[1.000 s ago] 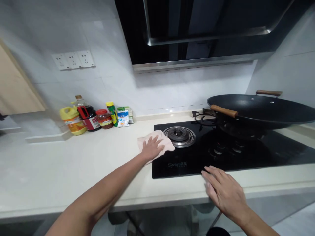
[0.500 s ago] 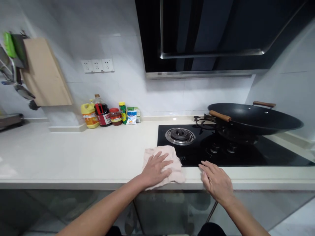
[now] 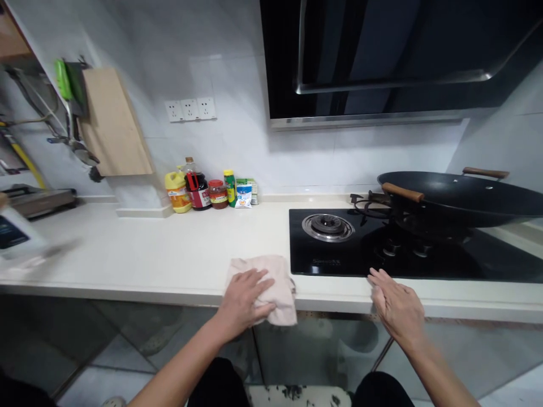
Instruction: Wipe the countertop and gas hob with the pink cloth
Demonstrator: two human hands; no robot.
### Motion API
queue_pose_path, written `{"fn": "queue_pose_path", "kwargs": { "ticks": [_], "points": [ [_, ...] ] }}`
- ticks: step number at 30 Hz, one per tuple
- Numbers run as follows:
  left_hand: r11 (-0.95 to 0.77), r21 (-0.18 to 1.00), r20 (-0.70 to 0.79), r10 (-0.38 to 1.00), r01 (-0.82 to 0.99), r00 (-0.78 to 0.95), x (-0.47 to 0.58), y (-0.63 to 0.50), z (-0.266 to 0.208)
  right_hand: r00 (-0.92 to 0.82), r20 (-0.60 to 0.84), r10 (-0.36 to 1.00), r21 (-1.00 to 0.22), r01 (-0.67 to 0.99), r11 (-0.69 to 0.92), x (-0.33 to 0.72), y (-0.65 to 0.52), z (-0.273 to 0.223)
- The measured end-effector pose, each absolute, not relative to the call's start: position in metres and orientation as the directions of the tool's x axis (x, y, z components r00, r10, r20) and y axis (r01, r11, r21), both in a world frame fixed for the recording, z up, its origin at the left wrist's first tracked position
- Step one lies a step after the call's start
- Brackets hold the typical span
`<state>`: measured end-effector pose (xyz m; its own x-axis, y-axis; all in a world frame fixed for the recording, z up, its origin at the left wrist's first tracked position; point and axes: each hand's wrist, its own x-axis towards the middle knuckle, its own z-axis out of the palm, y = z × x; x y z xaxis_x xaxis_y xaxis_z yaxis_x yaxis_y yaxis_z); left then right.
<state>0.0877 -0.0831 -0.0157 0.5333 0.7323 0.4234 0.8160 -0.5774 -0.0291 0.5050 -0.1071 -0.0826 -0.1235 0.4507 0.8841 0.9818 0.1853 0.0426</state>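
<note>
Item: cloth (image 3: 278,282), one, pale pink, lying at the front edge of the counter (image 3: 169,254), just left of the hob's (image 3: 356,264) near left corner.

Handling: looking light, soft and limp, probably yielding to any push and unlikely to break; slipperiness I am not able to tell. Best hold, in my judgement: a flat palm over the middle, or a pinch at a free corner, the far left one lying well exposed.

Appearance: plain, matt, creasing softly; its near part is hanging over the counter's front edge. A small dark patch is showing at its right border, mark or shadow, I cannot say which.

Left hand (image 3: 242,301): lying palm down over the cloth's left part, fingers reaching forward and slightly spread, thumb standing apart; whether the fingertips are gripping any fabric, I cannot tell.

Right hand (image 3: 399,305): holding nothing visible, fingers extending close together, hovering or resting by the hob's front edge; contact is not showing clearly.

Also present: wok (image 3: 462,198), sitting over the hob's right part.
</note>
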Motion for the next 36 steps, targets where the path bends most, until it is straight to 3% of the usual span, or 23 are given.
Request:
{"fn": "queue_pose_path", "kwargs": {
  "ticks": [9, 16, 21, 24, 29, 36],
  "points": [
    [-0.056, -0.22, 0.235, 0.966, 0.974, 0.109, -0.076, -0.066, -0.003, -0.076, 0.88, 0.469, -0.006, 0.985, 0.172, 0.501, -0.109, -0.082],
    [0.036, -0.251, 0.217, 0.976, 0.967, 0.02, -0.185, -0.056, -0.003, -0.041, 0.883, 0.468, -0.048, 0.983, 0.176, 0.498, -0.11, -0.085],
    [0.04, -0.31, 0.305, 0.95, 0.95, 0.059, -0.163, -0.069, -0.009, 0.049, 0.912, 0.407, -0.111, 0.985, 0.132, 0.488, -0.109, -0.084],
    [0.02, -0.291, 0.336, 0.938, 0.957, 0.083, -0.099, -0.083, -0.009, 0.098, 0.921, 0.377, -0.153, 0.981, 0.119, 0.484, -0.107, -0.086],
    [-0.235, -0.21, 0.313, 0.904, 0.949, 0.293, 0.053, -0.094, -0.017, 0.146, 0.902, 0.407, -0.213, 0.969, 0.126, 0.483, -0.109, -0.091],
    [-0.647, -0.192, 0.308, 0.674, 0.738, 0.672, 0.245, -0.096, -0.025, 0.076, 0.879, 0.47, -0.212, 0.947, 0.243, 0.497, -0.118, -0.105]
  ]
}}
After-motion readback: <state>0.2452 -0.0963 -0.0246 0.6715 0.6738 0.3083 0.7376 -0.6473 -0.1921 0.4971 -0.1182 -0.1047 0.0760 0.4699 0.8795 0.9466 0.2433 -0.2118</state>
